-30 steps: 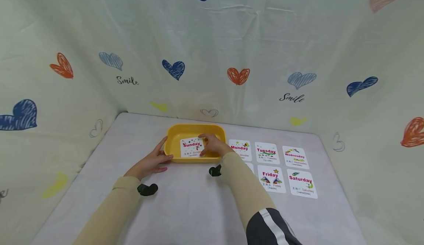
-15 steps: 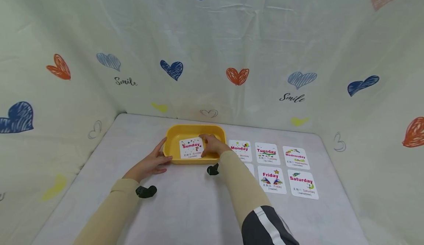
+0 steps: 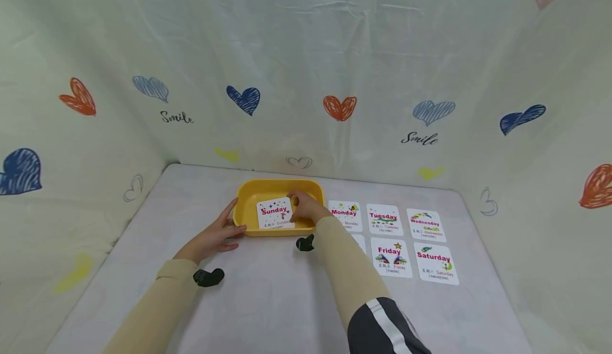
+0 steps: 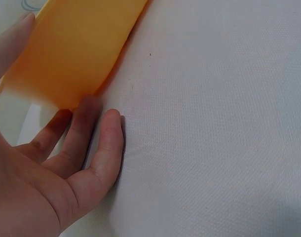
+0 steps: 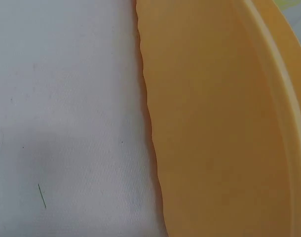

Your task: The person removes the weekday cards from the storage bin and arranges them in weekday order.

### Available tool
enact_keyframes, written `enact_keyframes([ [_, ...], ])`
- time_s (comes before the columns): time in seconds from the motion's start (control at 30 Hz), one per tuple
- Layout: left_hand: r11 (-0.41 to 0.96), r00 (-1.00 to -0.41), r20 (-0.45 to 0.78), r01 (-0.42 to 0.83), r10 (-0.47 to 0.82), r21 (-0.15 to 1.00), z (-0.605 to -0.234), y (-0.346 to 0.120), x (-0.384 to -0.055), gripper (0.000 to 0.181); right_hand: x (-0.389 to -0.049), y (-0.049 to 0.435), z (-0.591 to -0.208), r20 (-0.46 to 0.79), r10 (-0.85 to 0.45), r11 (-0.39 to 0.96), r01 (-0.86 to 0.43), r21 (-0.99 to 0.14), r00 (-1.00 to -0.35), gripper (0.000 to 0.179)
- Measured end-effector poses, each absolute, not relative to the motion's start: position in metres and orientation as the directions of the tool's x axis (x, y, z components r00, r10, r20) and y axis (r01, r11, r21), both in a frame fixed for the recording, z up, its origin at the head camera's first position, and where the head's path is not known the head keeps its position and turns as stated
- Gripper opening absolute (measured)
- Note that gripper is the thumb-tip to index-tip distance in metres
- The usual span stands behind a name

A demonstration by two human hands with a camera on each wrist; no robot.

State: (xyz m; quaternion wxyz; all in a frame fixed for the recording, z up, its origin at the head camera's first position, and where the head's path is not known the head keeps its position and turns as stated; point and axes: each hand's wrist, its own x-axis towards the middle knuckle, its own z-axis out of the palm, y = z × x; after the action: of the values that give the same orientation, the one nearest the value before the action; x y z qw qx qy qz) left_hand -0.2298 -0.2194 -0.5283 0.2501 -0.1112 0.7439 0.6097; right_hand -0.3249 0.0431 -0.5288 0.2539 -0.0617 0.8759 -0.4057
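Observation:
A yellow tray (image 3: 268,187) stands near the back of the table. My left hand (image 3: 215,237) holds its left front corner; in the left wrist view the thumb and fingers (image 4: 111,143) lie on different sides of the yellow wall (image 4: 76,44). Reaching into the tray, my right hand (image 3: 307,208) pinches the right edge of a white card (image 3: 273,213) printed "Sunday". The card is face up and slightly tilted, its lower edge by the front rim. Only the tray's side (image 5: 214,108) fills the right wrist view; the right fingers are hidden there.
Right of the tray, weekday cards lie in two rows: Monday (image 3: 346,216), Tuesday (image 3: 384,219) and Wednesday (image 3: 426,225) behind, Friday (image 3: 391,258) and Saturday (image 3: 436,263) in front. My right sleeve mostly covers another card (image 3: 359,241). A heart-patterned curtain (image 3: 296,51) surrounds the table.
The Sunday card has tilted slightly, its left side lower, and sits a little nearer the front rim. Both hands keep their places; the view has shifted slightly.

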Motion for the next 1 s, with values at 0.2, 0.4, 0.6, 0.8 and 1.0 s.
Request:
enact_keyframes([
  [0.2,0.233,-0.849,-0.51,-0.473,0.136,0.85,-0.528,-0.217,-0.229,0.095,-0.323,0.045,-0.524,-0.407,-0.301,0.601,0.16,-0.783,-0.863,0.056],
  [0.4,0.234,-0.849,-0.508,-0.47,0.143,0.851,-0.528,-0.217,-0.229,0.094,-0.318,0.044,-0.519,-0.405,-0.298,0.593,0.164,-0.788,-0.864,0.05],
  [0.6,0.233,-0.851,-0.502,-0.462,0.158,0.856,-0.529,-0.22,-0.23,0.094,-0.317,0.043,-0.518,-0.427,-0.263,0.594,0.203,-0.778,-0.865,0.048],
  [0.8,0.236,-0.851,-0.499,-0.458,0.165,0.857,-0.528,-0.22,-0.23,0.094,-0.315,0.045,-0.518,-0.439,-0.263,0.496,0.27,-0.826,-0.859,0.047],
  [1.0,0.231,-0.846,-0.507,-0.466,0.165,0.854,-0.528,-0.22,-0.23,0.094,-0.315,0.049,-0.514,-0.447,-0.288,0.377,0.328,-0.866,-0.847,0.048],
])
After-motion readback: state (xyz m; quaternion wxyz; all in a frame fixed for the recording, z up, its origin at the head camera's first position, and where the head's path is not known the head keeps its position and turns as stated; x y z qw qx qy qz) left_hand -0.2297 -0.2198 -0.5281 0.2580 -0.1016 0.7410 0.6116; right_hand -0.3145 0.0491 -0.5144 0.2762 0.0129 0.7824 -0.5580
